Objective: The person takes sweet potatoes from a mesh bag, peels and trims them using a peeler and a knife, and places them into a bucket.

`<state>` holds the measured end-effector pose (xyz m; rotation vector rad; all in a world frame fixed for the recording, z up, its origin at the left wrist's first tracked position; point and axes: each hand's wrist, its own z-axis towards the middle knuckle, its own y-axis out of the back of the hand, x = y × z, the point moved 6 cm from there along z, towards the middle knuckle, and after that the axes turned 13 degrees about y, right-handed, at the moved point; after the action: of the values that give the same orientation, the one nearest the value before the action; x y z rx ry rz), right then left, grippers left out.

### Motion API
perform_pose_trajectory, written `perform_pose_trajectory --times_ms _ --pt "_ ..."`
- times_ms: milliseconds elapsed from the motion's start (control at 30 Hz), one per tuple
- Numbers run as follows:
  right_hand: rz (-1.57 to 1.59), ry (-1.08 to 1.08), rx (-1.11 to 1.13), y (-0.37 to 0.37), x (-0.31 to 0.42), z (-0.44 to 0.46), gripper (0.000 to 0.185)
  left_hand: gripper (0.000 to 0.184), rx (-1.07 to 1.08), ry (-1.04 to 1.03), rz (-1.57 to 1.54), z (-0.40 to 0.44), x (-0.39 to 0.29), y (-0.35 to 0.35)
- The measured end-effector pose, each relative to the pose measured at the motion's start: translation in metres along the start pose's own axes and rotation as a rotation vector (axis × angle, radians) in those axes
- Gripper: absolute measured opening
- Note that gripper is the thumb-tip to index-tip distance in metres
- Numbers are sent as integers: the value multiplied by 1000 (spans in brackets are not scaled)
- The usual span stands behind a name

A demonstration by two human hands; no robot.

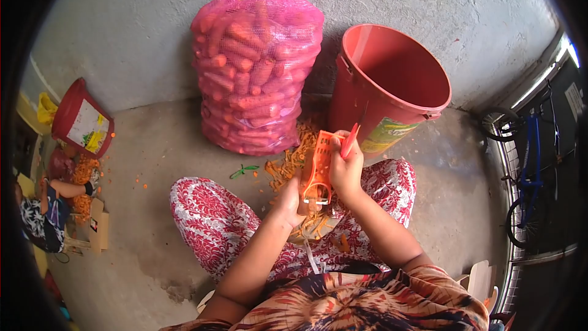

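Taking the peeler as the middle of the dial, I see another person away at nine o'clock, seated by a heap of orange pieces, with a red bucket a touch higher, towards ten. Nearer in, also around nine, a green strip lies on the floor, then loose peelings running up past ten. At eleven stands a bulging pink net sack of carrots. The left hand, between seven and eight, has its grip curled around what looks like a carrot, mostly hidden under the orange peeler; I can't make out which way the carrot's length runs. The peeler's own length runs from twelve to six, blade end towards the lap and close by the left hand. The right hand, at three, is closed on the peeler's side and also has a red-handled knife pointing towards one, an awkward extra. Beyond it a big red bin crowds that side, between one and two, and a bicycle stands far off at three.
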<state>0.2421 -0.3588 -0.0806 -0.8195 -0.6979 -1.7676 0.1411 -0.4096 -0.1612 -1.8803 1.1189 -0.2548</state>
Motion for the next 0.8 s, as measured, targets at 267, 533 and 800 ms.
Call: perform_pose_trajectory --times_ms 267,533,800 --pt "-174 -79 -297 47 -66 58 14 40 105 91 150 -16 31 -4" --pt "257 -239 -47 7 -2 10 8 37 198 45 -205 -4 8 2" --pt "170 -196 65 -6 5 -17 13 32 205 -11 -215 -5 3 -8"
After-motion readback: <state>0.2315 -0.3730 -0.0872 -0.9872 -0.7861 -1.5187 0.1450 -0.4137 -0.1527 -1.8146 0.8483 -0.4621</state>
